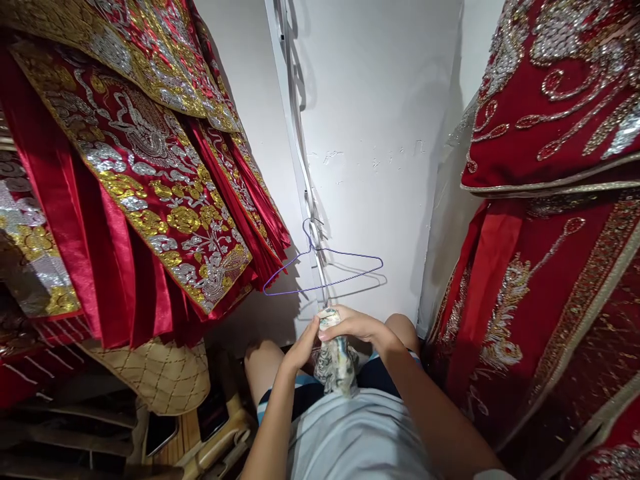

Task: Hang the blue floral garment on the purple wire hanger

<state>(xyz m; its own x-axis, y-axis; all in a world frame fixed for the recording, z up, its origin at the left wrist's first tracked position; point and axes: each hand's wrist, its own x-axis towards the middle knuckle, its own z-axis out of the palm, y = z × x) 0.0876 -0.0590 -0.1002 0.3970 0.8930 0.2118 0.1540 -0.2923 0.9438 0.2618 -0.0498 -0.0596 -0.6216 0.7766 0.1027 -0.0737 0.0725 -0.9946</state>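
A bunched piece of thin cloth, cream-white with a dark green, blue and yellowish pattern, hangs down over my lap. Both hands grip its top end. My left hand closes on it from the left, thumb along the side, with most fingers hidden behind the cloth. From the right, my right hand wraps over it, its thumb lying across the front. Just beyond my hands, an unloaded purple wire hanger hangs by its hook in front of the wall.
A narrow white strip with hooks runs down the white wall. Red embroidered, sequinned garments hang at left, and more red beaded garments at right. Two dark phones lie on a wooden bamboo-like seat at lower left.
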